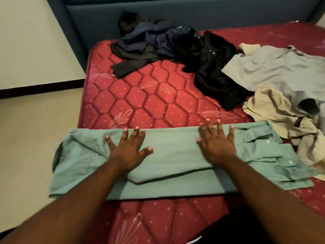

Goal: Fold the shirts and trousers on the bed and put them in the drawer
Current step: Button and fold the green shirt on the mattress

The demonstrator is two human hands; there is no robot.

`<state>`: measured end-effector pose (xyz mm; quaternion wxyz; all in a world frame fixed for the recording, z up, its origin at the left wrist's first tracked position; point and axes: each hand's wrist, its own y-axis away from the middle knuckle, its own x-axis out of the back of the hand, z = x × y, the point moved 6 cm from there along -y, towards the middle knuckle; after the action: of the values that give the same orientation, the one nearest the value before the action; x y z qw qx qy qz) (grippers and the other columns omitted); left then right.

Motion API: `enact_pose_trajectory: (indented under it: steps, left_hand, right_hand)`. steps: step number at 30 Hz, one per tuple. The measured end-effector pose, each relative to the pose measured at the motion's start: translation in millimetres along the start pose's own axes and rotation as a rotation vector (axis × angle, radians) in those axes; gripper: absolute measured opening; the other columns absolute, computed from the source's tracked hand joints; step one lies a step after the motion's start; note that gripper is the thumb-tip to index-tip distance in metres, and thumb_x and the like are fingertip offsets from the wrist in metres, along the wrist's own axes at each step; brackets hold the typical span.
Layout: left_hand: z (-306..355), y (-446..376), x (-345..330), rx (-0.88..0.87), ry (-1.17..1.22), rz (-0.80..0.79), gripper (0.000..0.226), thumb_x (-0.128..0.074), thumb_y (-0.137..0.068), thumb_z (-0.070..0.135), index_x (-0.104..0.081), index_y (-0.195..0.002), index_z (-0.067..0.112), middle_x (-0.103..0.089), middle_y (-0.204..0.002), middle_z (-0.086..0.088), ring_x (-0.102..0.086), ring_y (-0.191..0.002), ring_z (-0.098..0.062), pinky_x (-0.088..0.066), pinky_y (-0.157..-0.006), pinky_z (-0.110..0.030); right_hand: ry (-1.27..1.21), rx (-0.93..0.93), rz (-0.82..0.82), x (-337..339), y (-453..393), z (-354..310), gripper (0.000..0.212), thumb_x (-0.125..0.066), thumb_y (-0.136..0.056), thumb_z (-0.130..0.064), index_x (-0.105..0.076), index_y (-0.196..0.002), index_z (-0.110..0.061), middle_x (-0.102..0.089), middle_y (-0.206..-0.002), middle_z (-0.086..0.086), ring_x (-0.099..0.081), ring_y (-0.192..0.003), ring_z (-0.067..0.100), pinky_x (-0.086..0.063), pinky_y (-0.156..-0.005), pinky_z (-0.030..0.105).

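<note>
Mid-fold — your left hand [127, 152] and right hand [217, 147] press flat, fingers spread, on the green shirt [168, 155] at the bed's [140, 103] near edge — next, likely fold it crosswise.

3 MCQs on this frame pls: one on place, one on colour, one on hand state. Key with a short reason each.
1. Where does the green shirt lie?
A. at the near edge of the mattress, under both hands
B. on the floor
C. against the headboard

2. What colour is the shirt spread at the far right?
A. red
B. grey
C. yellow

3. How are the hands set?
A. both clenched around cloth
B. one lifted in the air
C. both flat, fingers spread, on the shirt

Key: 1 A, the shirt spans the near edge, its left end hanging past the mattress side. 2 B, the grey shirt lies beside the black garment. 3 C, the left hand and right hand press palms down, gripping nothing.
</note>
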<state>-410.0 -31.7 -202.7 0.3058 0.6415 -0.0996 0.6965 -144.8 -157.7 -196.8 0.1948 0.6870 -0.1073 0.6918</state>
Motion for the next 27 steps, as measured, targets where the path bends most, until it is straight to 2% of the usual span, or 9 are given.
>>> enact_pose_trajectory:
  steps: [3,6,9,11,14,16,21,24,27]
  left_hand:
    - [-30.3,24.6,37.3,0.030,0.201,0.451,0.057,-0.040,-0.089,0.056,-0.058,-0.131,0.023,-0.055,-0.138,-0.006,-0.046,-0.131,-0.030,-0.026,-0.106,-0.059]
    - [-103.9,63.9,56.7,0.360,0.582,0.816,0.026,-0.061,-0.085,0.035,-0.062,-0.097,0.011,-0.064,-0.099,-0.017,-0.059,-0.096,-0.037,-0.043,-0.083,-0.043]
    - [-144.0,60.3,42.8,0.690,0.937,0.594,0.036,-0.071,-0.085,0.038,-0.061,-0.082,0.003,-0.067,-0.086,-0.020,-0.064,-0.080,-0.031,-0.045,-0.069,-0.035]
    - [-152.3,44.6,39.8,0.670,0.990,0.433,0.040,-0.072,-0.081,0.042,-0.062,-0.070,0.004,-0.067,-0.072,-0.017,-0.066,-0.068,-0.031,-0.054,-0.065,-0.037]
    - [-171.9,25.1,39.6,0.734,1.082,0.486,0.022,-0.075,-0.076,0.018,-0.057,-0.063,0.013,-0.067,-0.072,-0.013,-0.068,-0.068,-0.033,-0.060,-0.070,-0.049]
    - [-177.8,20.4,52.2,0.724,1.035,0.587,0.025,-0.075,-0.076,0.009,-0.055,-0.062,0.016,-0.069,-0.079,-0.012,-0.069,-0.076,-0.031,-0.059,-0.076,-0.043]
    - [-166.0,21.1,48.1,0.794,1.035,0.603,0.007,-0.060,-0.086,0.011,-0.054,-0.083,0.012,-0.065,-0.104,-0.016,-0.062,-0.098,-0.033,-0.046,-0.082,-0.033]
    - [-166.6,12.8,41.0,0.800,1.277,0.602,0.041,-0.070,-0.083,0.030,-0.050,-0.112,0.010,-0.060,-0.102,-0.009,-0.060,-0.091,-0.029,-0.053,-0.081,-0.037]
    - [-174.9,9.2,47.8,0.744,1.257,0.674,0.055,-0.070,-0.080,0.010,-0.044,-0.129,0.017,-0.058,-0.107,-0.009,-0.058,-0.089,-0.026,-0.052,-0.078,-0.031]
  right_hand:
    - [-0.134,0.280,0.203,23.6,39.1,-104.3,0.059,-0.032,-0.088,-0.054,-0.058,-0.130,-0.020,-0.050,-0.142,0.011,-0.045,-0.132,0.033,-0.031,-0.108,0.054]
    - [-0.267,0.483,0.280,25.3,94.6,-202.7,0.046,-0.050,-0.072,-0.064,-0.065,-0.095,-0.027,-0.064,-0.095,-0.001,-0.061,-0.087,0.023,-0.047,-0.075,0.036]
    - [-0.262,0.382,0.232,15.3,106.3,-226.8,0.031,-0.074,-0.068,-0.041,-0.062,-0.094,-0.029,-0.055,-0.083,-0.004,-0.054,-0.074,0.022,-0.043,-0.062,0.034]
    - [-0.327,0.286,0.252,10.2,99.0,-219.1,0.027,-0.080,-0.066,-0.022,-0.062,-0.087,-0.025,-0.054,-0.078,-0.002,-0.054,-0.069,0.025,-0.043,-0.059,0.035]
    - [-0.407,0.317,0.302,7.0,97.0,-206.3,0.031,-0.080,-0.065,-0.008,-0.066,-0.091,-0.017,-0.056,-0.080,0.003,-0.055,-0.069,0.027,-0.048,-0.058,0.036]
    - [-0.414,0.385,0.312,8.0,103.8,-205.2,0.039,-0.080,-0.064,-0.003,-0.067,-0.099,-0.013,-0.058,-0.084,0.005,-0.056,-0.072,0.027,-0.051,-0.060,0.036]
    - [-0.425,0.451,0.245,2.0,111.5,-215.4,0.030,-0.072,-0.076,-0.013,-0.067,-0.105,-0.019,-0.057,-0.085,-0.002,-0.056,-0.074,0.020,-0.046,-0.061,0.028]
    - [-0.510,0.447,0.309,12.3,104.5,-210.3,0.024,-0.059,-0.082,-0.037,-0.068,-0.099,-0.023,-0.061,-0.090,-0.005,-0.058,-0.077,0.017,-0.048,-0.067,0.031]
    - [-0.579,0.361,0.451,24.0,78.1,-191.5,0.034,-0.053,-0.084,-0.044,-0.072,-0.098,-0.020,-0.068,-0.102,0.002,-0.063,-0.094,0.022,-0.048,-0.081,0.035]
